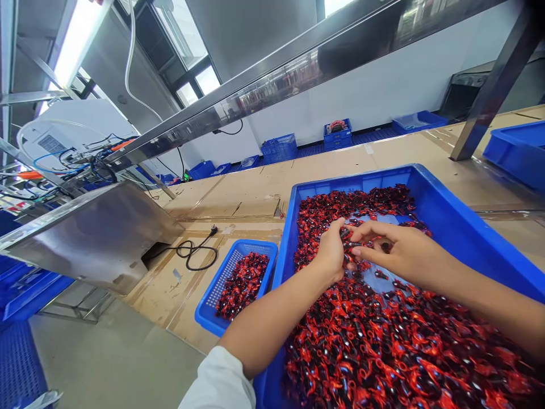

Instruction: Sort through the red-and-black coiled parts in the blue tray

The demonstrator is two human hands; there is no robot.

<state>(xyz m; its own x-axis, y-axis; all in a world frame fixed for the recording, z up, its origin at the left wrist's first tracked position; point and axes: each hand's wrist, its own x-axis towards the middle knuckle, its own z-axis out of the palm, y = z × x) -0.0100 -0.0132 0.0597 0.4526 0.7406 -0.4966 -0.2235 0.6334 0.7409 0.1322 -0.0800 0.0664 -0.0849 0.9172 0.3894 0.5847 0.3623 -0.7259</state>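
Close together, both hands curl above red-black pieces.

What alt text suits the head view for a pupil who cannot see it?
A person's left hand and right hand are close together above a blue tray of red and black pieces. Beside it, a smaller blue basket of similar pieces stands on a cardboard-covered table.
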